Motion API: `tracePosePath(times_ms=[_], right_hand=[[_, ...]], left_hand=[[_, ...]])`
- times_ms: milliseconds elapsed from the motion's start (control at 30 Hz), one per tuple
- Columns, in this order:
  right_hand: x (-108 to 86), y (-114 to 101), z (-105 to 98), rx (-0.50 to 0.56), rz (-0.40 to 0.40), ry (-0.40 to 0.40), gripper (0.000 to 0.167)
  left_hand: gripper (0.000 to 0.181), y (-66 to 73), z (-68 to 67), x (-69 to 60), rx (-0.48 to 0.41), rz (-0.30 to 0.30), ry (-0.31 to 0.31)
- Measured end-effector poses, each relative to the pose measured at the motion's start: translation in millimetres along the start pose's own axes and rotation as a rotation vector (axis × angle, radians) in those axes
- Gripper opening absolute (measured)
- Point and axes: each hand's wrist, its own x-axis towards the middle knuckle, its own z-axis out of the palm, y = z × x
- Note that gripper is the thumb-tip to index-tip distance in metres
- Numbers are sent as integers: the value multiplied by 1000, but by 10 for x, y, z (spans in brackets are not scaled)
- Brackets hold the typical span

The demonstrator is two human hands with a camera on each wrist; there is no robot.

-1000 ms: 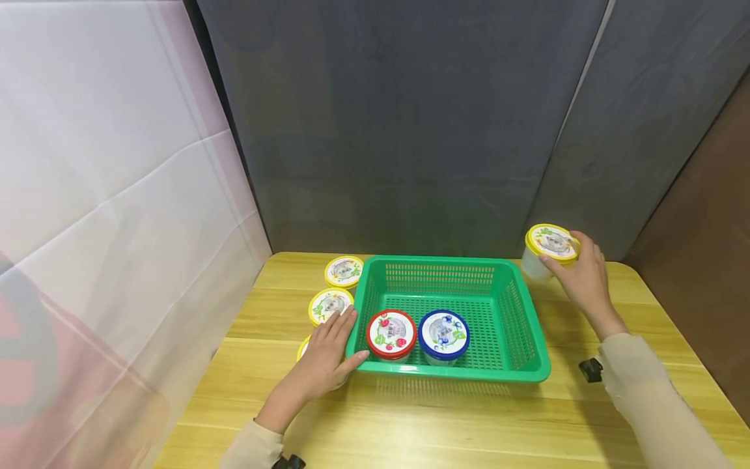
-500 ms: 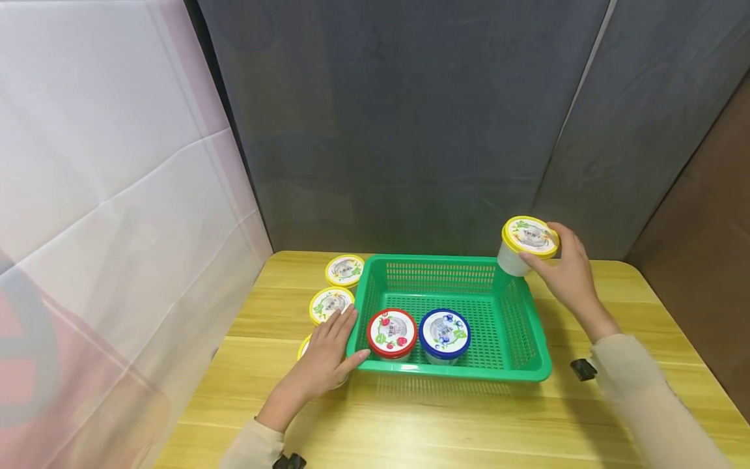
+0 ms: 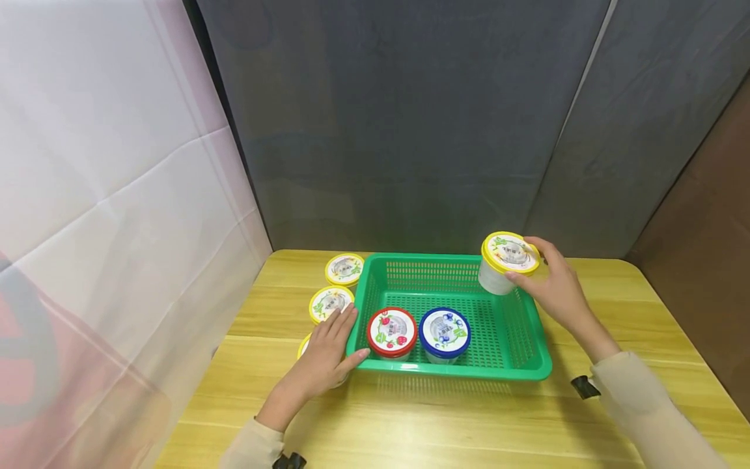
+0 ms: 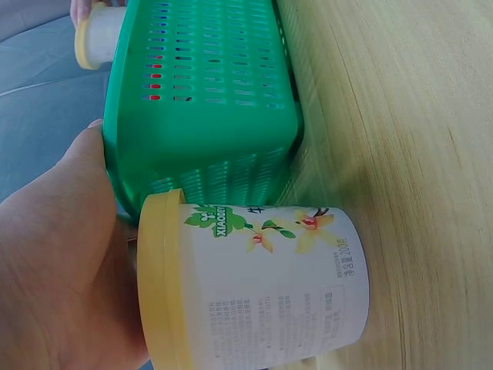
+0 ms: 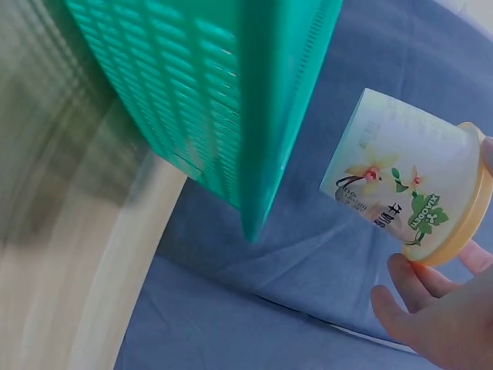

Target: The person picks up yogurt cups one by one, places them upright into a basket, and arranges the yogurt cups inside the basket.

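Grey fabric (image 3: 398,130) hangs behind a wooden table (image 3: 422,423).

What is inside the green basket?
The green basket holds a red-lidded tub and a blue-lidded tub; the right hand holds a yellow-lidded tub above rim height. The tubs' contents and the floor beneath them are covered.

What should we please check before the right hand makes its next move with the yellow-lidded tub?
1. Grip on the held tub: ok, the right hand pinches it at the lid.
2. Held tub apart from the green basket: ok, the right wrist view shows a gap.
3. Room inside: ok, bare basket floor shows right of the blue-lidded tub.
4. Red-lidded tub and blue-lidded tub upright: ok.
5. Left hand off the nearby yellow-lidded tub: cannot tell, contact is hidden.
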Motion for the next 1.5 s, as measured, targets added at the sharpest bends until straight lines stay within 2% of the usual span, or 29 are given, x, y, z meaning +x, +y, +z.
tracePosePath(times_ms=[267, 700, 1167, 1500], right_hand=[[-169, 78, 23, -17, -19, -39, 81], [-429, 342, 94, -25, 18, -156, 81], [-605, 530, 205, -101, -32, -238, 83], [-665, 546, 238, -142, -71, -260, 86]], left_hand=[[80, -1, 9, 6, 0, 0, 3], [79, -2, 18, 3, -2, 4, 14], [80, -14, 35, 8, 5, 2, 24], [80, -2, 24, 8, 1, 0, 18]])
